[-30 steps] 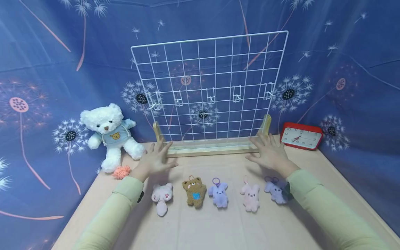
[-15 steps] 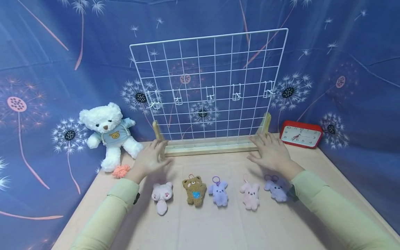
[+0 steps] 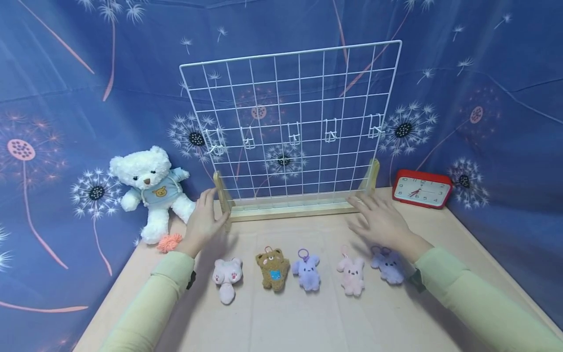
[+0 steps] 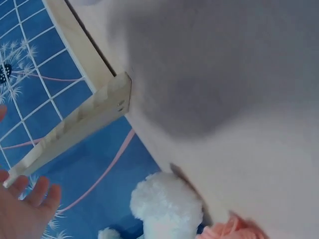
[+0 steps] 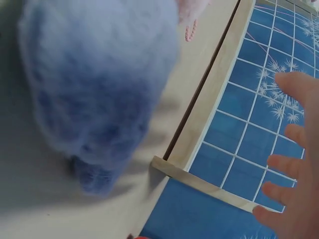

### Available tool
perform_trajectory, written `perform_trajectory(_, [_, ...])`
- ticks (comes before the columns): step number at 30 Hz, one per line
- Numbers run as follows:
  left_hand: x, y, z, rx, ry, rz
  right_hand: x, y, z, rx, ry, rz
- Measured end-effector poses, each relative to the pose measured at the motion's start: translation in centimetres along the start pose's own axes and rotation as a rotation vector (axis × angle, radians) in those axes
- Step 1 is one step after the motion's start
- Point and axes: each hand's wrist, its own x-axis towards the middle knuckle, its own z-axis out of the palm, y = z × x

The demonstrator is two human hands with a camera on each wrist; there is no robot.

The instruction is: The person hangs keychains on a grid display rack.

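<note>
A white wire grid (image 3: pixel 290 54) stands upright in a wooden base (image 3: pixel 290 212), with several white hooks (image 3: pixel 331 136) across its middle. My left hand (image 3: pixel 203 222) is beside the base's left wooden foot (image 3: pixel 223 195), fingers extended; whether it touches is unclear. In the left wrist view those fingers (image 4: pixel 41 191) lie close to the foot's tip. My right hand (image 3: pixel 381 222) spreads its fingers at the right wooden foot (image 3: pixel 371 177), contact unclear. In front lie a white-pink plush (image 3: pixel 228 273), brown bear (image 3: pixel 267 266), purple plush (image 3: pixel 308 277), pink plush (image 3: pixel 353 279) and blue-purple plush (image 3: pixel 390 271).
A white teddy bear (image 3: pixel 149 171) in a blue top sits at the left against the dandelion-print cloth (image 3: pixel 66 122). By its foot lies an orange yarn pompom (image 3: pixel 169 242). A red clock (image 3: pixel 422 189) stands at the back right of the table (image 3: pixel 290 327).
My left hand has shifted left, to the outer side of the left wooden foot, its fingers less spread. My right hand has moved slightly, staying near the right foot. The plushes stay put.
</note>
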Motion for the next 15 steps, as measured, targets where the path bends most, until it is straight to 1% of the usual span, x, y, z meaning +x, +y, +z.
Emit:
perform_trajectory(4, [0.3, -0.4, 0.8, -0.163, -0.013, -0.089, -0.7, 0.1, 0.2, 0.067, -0.013, 0.013])
perform_trajectory(7, [0.5, -0.5, 1.4, -0.278, -0.031, -0.167, -1.3, 0.1, 0.0, 0.122, -0.035, 0.047])
perform_trajectory(10, [0.9, -0.7, 1.7, -0.393, -0.036, -0.253, -1.6, 0.0, -0.3, 0.191, -0.065, 0.085])
perform_trajectory(13, [1.2, -0.8, 1.9, -0.497, -0.045, -0.328, -1.8, 0.1, -0.6, 0.284, -0.091, 0.12])
perform_trajectory(15, [1.4, -0.9, 2.0, -0.575, -0.07, -0.368, -2.0, 0.3, -0.6, 0.378, -0.105, 0.145])
